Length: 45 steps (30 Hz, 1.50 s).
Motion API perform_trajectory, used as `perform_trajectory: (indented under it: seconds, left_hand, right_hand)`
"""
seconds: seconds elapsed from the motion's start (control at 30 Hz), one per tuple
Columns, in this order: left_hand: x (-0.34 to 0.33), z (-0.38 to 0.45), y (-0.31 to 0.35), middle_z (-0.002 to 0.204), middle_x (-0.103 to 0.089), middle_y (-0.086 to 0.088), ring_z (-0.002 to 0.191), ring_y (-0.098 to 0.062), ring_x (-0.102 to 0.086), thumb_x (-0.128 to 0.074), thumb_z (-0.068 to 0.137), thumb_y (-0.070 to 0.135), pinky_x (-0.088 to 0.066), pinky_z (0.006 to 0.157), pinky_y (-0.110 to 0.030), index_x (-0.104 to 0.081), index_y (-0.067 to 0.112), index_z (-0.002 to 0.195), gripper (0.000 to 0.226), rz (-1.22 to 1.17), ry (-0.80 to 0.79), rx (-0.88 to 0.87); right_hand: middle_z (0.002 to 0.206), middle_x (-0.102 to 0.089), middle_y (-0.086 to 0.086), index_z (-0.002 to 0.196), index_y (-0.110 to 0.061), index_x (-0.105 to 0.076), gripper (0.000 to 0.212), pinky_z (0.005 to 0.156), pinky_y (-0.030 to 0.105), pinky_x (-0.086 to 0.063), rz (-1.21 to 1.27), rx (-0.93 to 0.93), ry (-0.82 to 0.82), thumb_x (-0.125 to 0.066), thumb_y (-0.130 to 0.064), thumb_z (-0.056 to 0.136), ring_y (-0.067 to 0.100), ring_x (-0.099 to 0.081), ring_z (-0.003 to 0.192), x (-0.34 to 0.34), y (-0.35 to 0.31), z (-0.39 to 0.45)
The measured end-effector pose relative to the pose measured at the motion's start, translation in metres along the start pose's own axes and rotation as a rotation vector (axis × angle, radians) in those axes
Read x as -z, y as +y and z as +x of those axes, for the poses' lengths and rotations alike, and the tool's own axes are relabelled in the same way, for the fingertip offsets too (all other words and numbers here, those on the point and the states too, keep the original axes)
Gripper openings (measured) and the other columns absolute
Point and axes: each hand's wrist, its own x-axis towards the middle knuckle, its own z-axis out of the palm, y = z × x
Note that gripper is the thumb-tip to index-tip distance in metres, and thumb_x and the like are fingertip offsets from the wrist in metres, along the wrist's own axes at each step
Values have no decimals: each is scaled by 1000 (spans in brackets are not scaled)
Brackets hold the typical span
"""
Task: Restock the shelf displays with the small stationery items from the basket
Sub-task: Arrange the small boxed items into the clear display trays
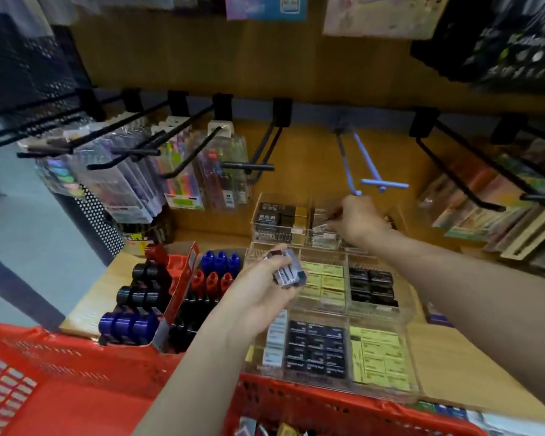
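Head view: the left hand (258,291) curls its fingers (276,256) round a small stack of grey-and-black boxes (288,272), held above the front tiers of the clear acrylic display (403,313). The right hand (356,218) reaches into the rear tier of that display and pinches one small item (323,229), too blurred to identify, just above its compartment. The red basket (328,404) sits below at the near edge, with a few more small items visible inside. Risk: the stack in the left hand is gripped loosely from one side; a tilt of the wrist could let a box slide out into the yellow-green boxes (324,280) below, mixing stock. Risk: the right forearm crosses over the black boxes (372,286); lowering it could knock them askew. Risk: the blue peg hook (368,184) projects just above the right hand and could snag it on withdrawal. Writing: print is visible on the boxes and the hanging pen packs (183,171), but none is legible.
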Motion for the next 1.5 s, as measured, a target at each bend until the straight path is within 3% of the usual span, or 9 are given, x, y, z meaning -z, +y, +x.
perform_trajectory:
  seconds: [0.2,0.33,0.47,0.57,0.67,0.83,0.97,1.1,1.5]
  left_hand:
    - [-4,0,5,113,-53,-28,93,-31,-57,-55,91,-2,-58,68,-40,-56,3,113,23,-194,-21,17]
    - [-8,-1,7,101,-59,-25,86,-27,-60,-65,81,-4,-57,68,-37,-60,1,106,26,-177,-30,-8]
    - [-7,-1,2,108,-65,-25,99,-32,-65,-67,70,-4,-59,74,-47,-60,1,112,42,-92,-35,-22]
    - [-9,-4,-3,106,-71,-24,103,-34,-66,-66,72,0,-58,74,-45,-58,1,118,46,-29,-27,-30]
    - [-12,-7,-7,108,-72,-22,102,-31,-67,-65,78,3,-58,75,-41,-58,1,125,48,-27,-38,-37]
    - [-22,-11,-11,105,-73,-19,90,-25,-73,-57,94,6,-59,70,-34,-60,1,121,28,-4,-95,-68]
    - [-26,-18,-13,101,-75,-14,86,-22,-74,-65,90,9,-60,68,-33,-65,3,115,26,279,-110,-41]
    - [-29,-21,-11,103,-75,-13,92,-23,-72,-71,86,12,-60,75,-34,-64,5,118,33,534,-119,-47]
    - [-33,-15,-11,97,-70,-20,65,-17,-67,-67,91,9,-57,58,-25,-56,4,111,23,442,63,-96]
  right_hand:
    - [99,-68,1,99,-22,-72,27,105,46,-39,-196,3,-54,-59,-45,93,23,-60,100,-2,-4,0]
    - [130,-52,6,84,-27,-67,49,112,58,-18,-270,99,-62,-30,-55,101,31,-35,134,-5,0,-10]
    - [146,-38,5,106,-31,-71,61,111,61,-12,-302,93,-160,-16,-57,101,35,-19,142,-5,5,-29]
    - [147,-35,8,131,-35,-58,42,112,56,-18,-182,173,-94,-28,-46,104,33,-25,140,-1,0,-43]
    - [119,-60,2,122,-27,-64,25,90,37,-51,350,164,47,-51,-29,100,16,-63,101,5,-4,-67]
    - [104,-70,5,115,-20,-68,28,74,30,-61,993,5,-211,-72,-24,87,14,-73,87,5,0,-108]
    - [115,-67,-6,128,-36,-61,41,79,30,-60,835,140,-164,-71,-31,88,15,-70,93,13,5,-115]
    - [98,-75,-1,130,-34,-61,40,60,14,-52,640,273,-301,-68,-31,90,4,-68,68,27,14,-123]
    - [76,-73,-9,92,-33,-72,26,73,20,-56,611,52,-24,-87,-26,71,1,-69,73,28,32,-118]
